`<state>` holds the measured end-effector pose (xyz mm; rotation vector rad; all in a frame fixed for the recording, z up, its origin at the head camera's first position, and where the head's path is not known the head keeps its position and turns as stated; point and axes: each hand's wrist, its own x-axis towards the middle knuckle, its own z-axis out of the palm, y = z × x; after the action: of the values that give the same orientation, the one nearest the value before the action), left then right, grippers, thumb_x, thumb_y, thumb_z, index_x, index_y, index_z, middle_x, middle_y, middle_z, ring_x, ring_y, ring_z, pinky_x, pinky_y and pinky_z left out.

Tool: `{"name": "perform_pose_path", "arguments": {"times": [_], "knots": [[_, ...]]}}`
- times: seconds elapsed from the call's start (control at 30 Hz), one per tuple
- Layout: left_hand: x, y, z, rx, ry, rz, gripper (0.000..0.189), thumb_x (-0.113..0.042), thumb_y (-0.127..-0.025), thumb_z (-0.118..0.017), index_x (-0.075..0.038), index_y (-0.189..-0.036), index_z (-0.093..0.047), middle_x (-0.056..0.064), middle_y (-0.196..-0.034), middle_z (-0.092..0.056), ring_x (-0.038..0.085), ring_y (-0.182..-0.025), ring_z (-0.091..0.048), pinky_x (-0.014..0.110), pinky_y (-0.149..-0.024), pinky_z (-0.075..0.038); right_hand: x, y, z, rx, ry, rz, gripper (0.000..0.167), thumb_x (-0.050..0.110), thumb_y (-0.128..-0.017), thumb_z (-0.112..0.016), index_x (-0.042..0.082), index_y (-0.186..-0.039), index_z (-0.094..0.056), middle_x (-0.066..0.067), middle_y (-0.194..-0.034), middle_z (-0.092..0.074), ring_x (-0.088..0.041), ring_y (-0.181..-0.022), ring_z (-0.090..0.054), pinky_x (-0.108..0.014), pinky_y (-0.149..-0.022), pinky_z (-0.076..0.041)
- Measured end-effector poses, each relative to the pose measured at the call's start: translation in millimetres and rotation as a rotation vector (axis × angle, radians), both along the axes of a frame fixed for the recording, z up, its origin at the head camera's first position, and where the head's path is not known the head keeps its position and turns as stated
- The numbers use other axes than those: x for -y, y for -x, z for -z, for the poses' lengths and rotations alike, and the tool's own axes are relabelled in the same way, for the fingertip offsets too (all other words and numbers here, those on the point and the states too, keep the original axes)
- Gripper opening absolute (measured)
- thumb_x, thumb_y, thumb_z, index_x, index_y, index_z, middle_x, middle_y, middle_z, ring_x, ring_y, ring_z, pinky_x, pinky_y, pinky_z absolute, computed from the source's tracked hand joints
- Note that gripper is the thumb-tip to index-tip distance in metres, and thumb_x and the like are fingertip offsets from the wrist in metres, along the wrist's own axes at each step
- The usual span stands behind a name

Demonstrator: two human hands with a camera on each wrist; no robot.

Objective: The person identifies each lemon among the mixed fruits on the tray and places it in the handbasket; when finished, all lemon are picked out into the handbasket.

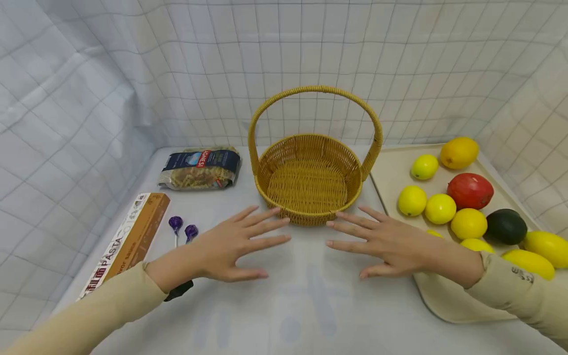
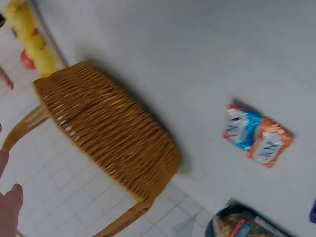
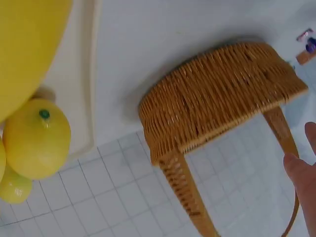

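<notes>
Both hands — left hand (image 1: pixel 230 244) and right hand (image 1: pixel 386 244) — lay flat with fingers spread, holding nothing, on the table (image 1: pixel 306 305) just before the empty wicker basket (image 1: pixel 310 180) — flanked by lemons (image 1: pixel 439 208) on a tray (image 1: pixel 443 301).

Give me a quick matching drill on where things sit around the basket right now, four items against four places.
Things:
1. wicker basket
2. pasta bag
3. lollipops
4. red fruit

Places:
A. on the tray, right side
B. centre of the table, beyond both open hands
C. left of the basket, near the back
D. beside the long pasta box, by the left hand

Pairs: 1-B, 2-C, 3-D, 4-A
</notes>
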<state>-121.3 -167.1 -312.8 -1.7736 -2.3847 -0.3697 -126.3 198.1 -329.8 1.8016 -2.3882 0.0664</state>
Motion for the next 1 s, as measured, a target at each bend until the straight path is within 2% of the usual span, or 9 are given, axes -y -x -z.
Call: {"name": "perform_pose_path", "arguments": {"times": [0.17,0.27,0.37,0.47,0.53,0.63,0.73,0.83,1.0], "knots": [[-1.5,-2.2,-32.7,0.113,-0.459,-0.159,0.054,-0.04,-0.096,-0.05,-0.007,-0.139,-0.046,0.014,-0.146,-0.034,0.033,-0.133,-0.027,0.049,-0.107,-0.021,-32.4,0.2,-29.8,0.0,0.192,0.201,0.062,0.05,-0.098,-0.037,0.013,-0.148,-0.032,-0.012,-0.151,-0.025,-0.029,-0.136,-0.02,-0.042,-0.11,-0.009],[-0.1,-5.7,-34.6,0.174,-0.621,-0.285,0.052,-0.032,-0.095,-0.056,-0.005,-0.139,-0.046,0.011,-0.147,-0.032,0.03,-0.133,-0.029,0.047,-0.104,-0.028,-62.0,-11.0,-31.9,0.069,0.391,0.402,0.053,0.034,-0.098,-0.049,0.012,-0.145,-0.038,-0.009,-0.147,-0.033,-0.02,-0.135,-0.026,-0.027,-0.108,-0.016],[-2.1,-9.3,-20.2,0.305,-0.71,-0.43,0.054,-0.016,-0.092,-0.062,-0.009,-0.142,-0.041,0.003,-0.15,-0.028,0.024,-0.135,-0.025,0.047,-0.104,-0.028,-86.3,-31.1,-20.7,0.117,0.578,0.61,0.051,0.01,-0.09,-0.064,0.01,-0.138,-0.048,-0.004,-0.139,-0.045,-0.007,-0.128,-0.035,-0.013,-0.101,-0.023],[-9.2,-9.0,2.7,0.503,-0.803,-0.525,0.063,-0.001,-0.089,-0.062,-0.012,-0.145,-0.037,-0.001,-0.152,-0.022,0.019,-0.137,-0.019,0.047,-0.106,-0.023,-99.8,-50.5,-3.2,0.212,0.701,0.823,0.048,-0.001,-0.086,-0.065,0.009,-0.132,-0.055,0.008,-0.129,-0.053,0.005,-0.115,-0.041,-0.005,-0.09,-0.028],[-15.9,-5.7,18.9,0.633,-0.847,-0.563,0.063,-0.001,-0.09,-0.06,-0.014,-0.147,-0.034,-0.002,-0.152,-0.018,0.015,-0.138,-0.014,0.045,-0.107,-0.021,-103.6,-57.8,9.5,0.339,0.773,0.903,0.04,0.001,-0.09,-0.061,0.006,-0.129,-0.056,0.01,-0.124,-0.055,0.005,-0.109,-0.045,-0.004,-0.086,-0.033],[-28.1,1.2,41.4,0.75,-0.903,-0.605,0.061,-0.008,-0.092,-0.06,-0.015,-0.147,-0.033,-0.001,-0.153,-0.015,0.012,-0.138,-0.01,0.046,-0.108,-0.018,-103.7,-64.3,29.4,0.606,0.86,0.981,0.036,0.01,-0.097,-0.052,0.007,-0.132,-0.052,0.014,-0.123,-0.054,0.004,-0.109,-0.044,-0.004,-0.082,-0.034],[-41.4,7.4,58.6,0.804,-0.96,-0.649,0.06,-0.016,-0.093,-0.061,-0.017,-0.147,-0.034,0.002,-0.154,-0.013,0.011,-0.137,-0.011,0.046,-0.108,-0.017,-100.5,-66.8,48.0,0.76,0.903,0.997,0.04,0.014,-0.099,-0.048,0.007,-0.138,-0.045,0.013,-0.128,-0.05,0.004,-0.114,-0.04,-0.005,-0.085,-0.034],[-53.3,12.8,69.6,0.822,-0.994,-0.685,0.062,-0.02,-0.092,-0.062,-0.019,-0.147,-0.033,0.002,-0.155,-0.008,0.012,-0.138,-0.008,0.046,-0.108,-0.017,-97.7,-66.9,61.4,0.789,0.915,1.024,0.044,0.016,-0.099,-0.05,0.008,-0.141,-0.042,0.016,-0.13,-0.046,0.004,-0.117,-0.036,-0.005,-0.088,-0.032],[-63.8,18.2,79.8,0.826,-1.003,-0.763,0.07,-0.023,-0.092,-0.063,-0.024,-0.15,-0.024,0.0,-0.155,0.007,0.021,-0.139,-0.001,0.046,-0.108,-0.016,-96.6,-65.1,68.3,0.872,0.819,1.112,0.053,0.026,-0.098,-0.051,0.011,-0.146,-0.033,-0.004,-0.145,-0.033,-0.021,-0.127,-0.026,-0.007,-0.09,-0.027]]}}
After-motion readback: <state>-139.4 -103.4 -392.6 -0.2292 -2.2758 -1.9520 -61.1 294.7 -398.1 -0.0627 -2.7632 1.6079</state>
